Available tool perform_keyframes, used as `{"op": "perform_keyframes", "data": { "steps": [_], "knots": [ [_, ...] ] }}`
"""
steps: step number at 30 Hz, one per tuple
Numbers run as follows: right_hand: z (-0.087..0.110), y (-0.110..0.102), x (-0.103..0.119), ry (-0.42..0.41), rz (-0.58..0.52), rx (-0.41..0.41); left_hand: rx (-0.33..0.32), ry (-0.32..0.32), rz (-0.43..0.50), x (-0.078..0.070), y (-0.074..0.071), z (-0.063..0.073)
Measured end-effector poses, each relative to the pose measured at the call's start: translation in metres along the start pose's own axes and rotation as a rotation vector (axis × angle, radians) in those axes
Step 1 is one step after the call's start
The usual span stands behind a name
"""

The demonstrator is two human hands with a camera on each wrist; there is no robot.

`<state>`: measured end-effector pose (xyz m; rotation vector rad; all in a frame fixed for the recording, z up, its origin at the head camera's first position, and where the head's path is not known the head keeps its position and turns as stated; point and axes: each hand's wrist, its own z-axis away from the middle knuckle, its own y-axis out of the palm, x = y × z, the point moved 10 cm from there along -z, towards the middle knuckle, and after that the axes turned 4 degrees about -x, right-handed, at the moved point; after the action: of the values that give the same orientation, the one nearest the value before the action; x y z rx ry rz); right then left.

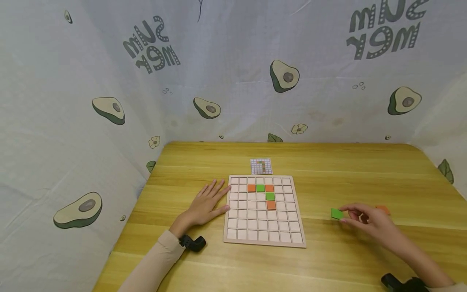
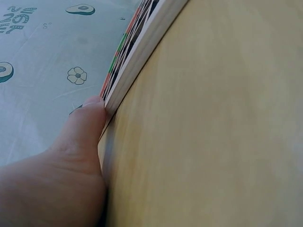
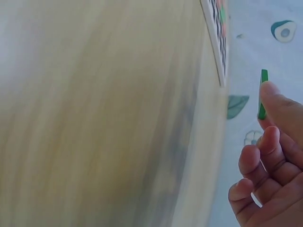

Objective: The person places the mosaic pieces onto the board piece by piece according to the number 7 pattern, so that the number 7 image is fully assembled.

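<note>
A pale wooden grid board [image 1: 251, 224] lies on the table, with orange and green square tiles set in some of its cells, among them a green tile [image 1: 270, 196] and an orange tile [image 1: 271, 205]. My left hand [image 1: 206, 205] rests flat beside the board, fingers spread, its thumb and a fingertip at the left edge. Right of the board, my right hand [image 1: 372, 221] pinches a green square tile [image 1: 336, 213] between thumb and forefinger. In the right wrist view that tile [image 3: 263, 94] shows edge-on, the other fingers loosely curled below.
Just behind the board lies a small card [image 1: 261, 166] printed with a coloured grid pattern. An orange tile [image 1: 383, 209] is on the table behind my right hand, partly hidden by it. A cloth with avocado prints [image 1: 284, 76] hangs behind the wooden table [image 1: 328, 162].
</note>
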<state>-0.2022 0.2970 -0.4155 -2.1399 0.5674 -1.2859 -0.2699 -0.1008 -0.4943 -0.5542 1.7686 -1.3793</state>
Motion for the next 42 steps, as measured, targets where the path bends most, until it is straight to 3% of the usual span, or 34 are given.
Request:
{"op": "perform_keyframes", "data": {
  "steps": [10, 16, 27, 42],
  "knots": [
    [-0.020, 0.025, 0.021, 0.029, 0.000, 0.041, -0.013, 0.000, 0.009, -0.001, -0.002, 0.001],
    [-0.030, 0.039, 0.033, 0.012, -0.050, 0.055, -0.033, 0.016, 0.015, -0.004, -0.005, 0.001],
    [-0.041, 0.065, 0.052, -0.024, -0.086, 0.063, -0.008, 0.003, 0.004, -0.002, -0.003, 0.000],
    [-0.052, 0.108, 0.058, 0.107, -0.145, 0.186, -0.013, 0.005, -0.009, 0.001, 0.000, 0.000]
  ]
}}
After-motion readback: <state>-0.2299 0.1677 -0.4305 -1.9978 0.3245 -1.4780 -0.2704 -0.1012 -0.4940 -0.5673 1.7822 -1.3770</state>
